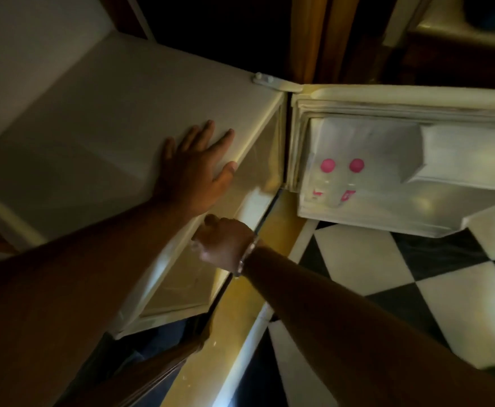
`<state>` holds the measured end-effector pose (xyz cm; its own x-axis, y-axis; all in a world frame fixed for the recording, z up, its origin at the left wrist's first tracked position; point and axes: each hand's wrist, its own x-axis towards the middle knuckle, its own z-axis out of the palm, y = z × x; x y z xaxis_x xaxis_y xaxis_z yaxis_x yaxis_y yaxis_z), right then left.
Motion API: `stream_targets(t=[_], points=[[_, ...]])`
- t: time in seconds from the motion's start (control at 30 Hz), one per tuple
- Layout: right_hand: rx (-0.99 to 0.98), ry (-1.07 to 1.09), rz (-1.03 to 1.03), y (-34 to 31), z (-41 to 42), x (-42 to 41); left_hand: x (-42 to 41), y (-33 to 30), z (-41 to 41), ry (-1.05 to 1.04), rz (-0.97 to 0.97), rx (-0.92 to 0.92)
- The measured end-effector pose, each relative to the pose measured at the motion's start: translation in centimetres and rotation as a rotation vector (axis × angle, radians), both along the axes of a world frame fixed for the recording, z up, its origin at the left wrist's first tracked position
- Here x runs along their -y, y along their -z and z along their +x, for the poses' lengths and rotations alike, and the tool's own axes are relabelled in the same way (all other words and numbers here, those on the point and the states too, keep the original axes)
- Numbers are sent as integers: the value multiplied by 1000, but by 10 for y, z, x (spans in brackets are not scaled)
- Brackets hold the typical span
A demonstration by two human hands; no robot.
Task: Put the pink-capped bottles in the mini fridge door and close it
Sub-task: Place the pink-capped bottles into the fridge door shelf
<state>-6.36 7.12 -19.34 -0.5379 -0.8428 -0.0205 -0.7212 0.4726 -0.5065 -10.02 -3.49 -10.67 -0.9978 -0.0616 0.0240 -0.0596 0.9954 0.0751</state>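
Note:
The white mini fridge (123, 113) stands with its door (416, 95) swung wide open to the right. Two clear bottles with pink caps (328, 165) (356, 165) stand side by side in the door's lower shelf (343, 214). My left hand (196, 174) lies flat on the fridge top near its front edge, fingers spread. My right hand (225, 245), with a bracelet at the wrist, reaches below that edge into the fridge opening. Its fingers curl inward out of sight, and something clear and blurred shows beside them. What it is I cannot tell.
A black-and-white chequered floor (387, 274) lies under the open door. A yellowish strip (240, 318) runs along the fridge's base. Dark wooden furniture (313, 39) stands behind the fridge. The scene is dim.

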Motion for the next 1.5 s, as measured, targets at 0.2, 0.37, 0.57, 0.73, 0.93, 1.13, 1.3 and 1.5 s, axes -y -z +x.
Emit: stream_targets(t=[0.2, 0.37, 0.57, 0.73, 0.93, 1.13, 1.3, 1.5], points=[[-58, 81, 28, -43, -2, -124, -3, -3, 2, 13, 3, -5], [-104, 350, 347, -52, -34, -216, -1, 1, 0, 28, -16, -5], [-229, 606, 427, -24, -72, -273, 2, 6, -1, 44, -19, -39], [-218, 648, 372, 22, -93, -266, -1, 2, 1, 29, 16, -29], [-176, 884, 192, 75, -102, -253, -1, -1, 0, 26, 40, -26], [185, 1273, -84, 101, -122, -251, -2, 0, 0, 22, 54, -26], [367, 1206, -263, 121, -136, -269, 0, 3, -1, 25, 48, -41], [426, 1165, -209, 136, -147, -283, 0, 1, -1, 16, 69, -31]])
